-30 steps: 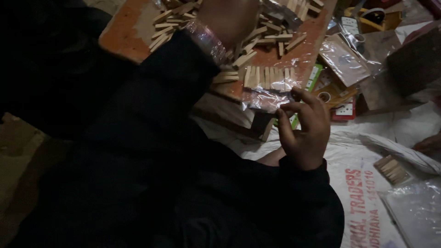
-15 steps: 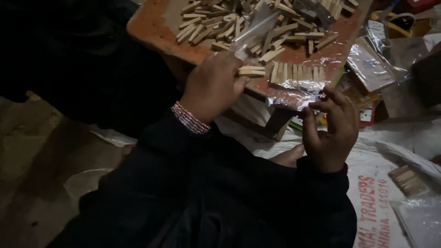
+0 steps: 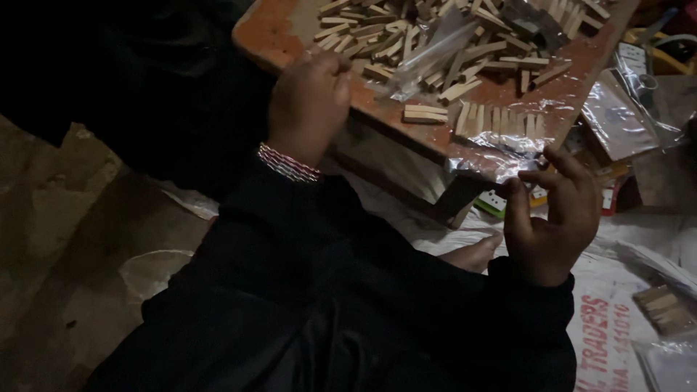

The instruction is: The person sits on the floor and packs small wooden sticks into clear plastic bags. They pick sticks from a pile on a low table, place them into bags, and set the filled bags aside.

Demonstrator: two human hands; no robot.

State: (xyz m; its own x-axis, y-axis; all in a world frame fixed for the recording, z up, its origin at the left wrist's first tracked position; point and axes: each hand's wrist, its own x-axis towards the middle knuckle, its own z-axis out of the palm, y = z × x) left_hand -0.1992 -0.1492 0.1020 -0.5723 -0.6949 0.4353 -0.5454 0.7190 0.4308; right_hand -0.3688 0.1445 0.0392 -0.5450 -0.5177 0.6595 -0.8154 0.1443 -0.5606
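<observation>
Wood: pale little wooden sticks (image 3: 435,43) lie heaped across the reddish-brown tabletop (image 3: 279,33) in the upper middle of the frame, with a neat row of sticks (image 3: 497,120) set side by side near its lower edge.
Plastic: a crinkled clear plastic sheet (image 3: 494,156) hangs over the tabletop's near edge, under that row; a slim clear sleeve (image 3: 428,62) lies slantwise on the heap.
Left hand: the left hand (image 3: 308,105), a beaded bangle (image 3: 288,163) at its wrist, is curled at the tabletop's near edge, upper middle of the frame. The fingers are bent in as if pinching something small, but from here I cannot tell whether it holds a stick.
Right hand: the right hand (image 3: 552,218) sits right of centre, just below the hanging plastic, fingers loosely spread and raised, thumb up. It grips nothing; the fingertips are just beside the sheet's edge.
Step in hand: to my eye, this is sorting and packing, picking sticks from the heap and lining them on the plastic.
Next move calls for: I would judge a fine pinch by the left hand to lift a single stick clear of the pile, and the right hand steadying the slippery sheet so the row does not slide off the edge.
Around: more clear packets (image 3: 617,116) at the upper right, a printed white sack (image 3: 610,341) on the floor at lower right, and a small bundle of sticks (image 3: 664,308) beside it.
Light: dim, so small details are lost.
</observation>
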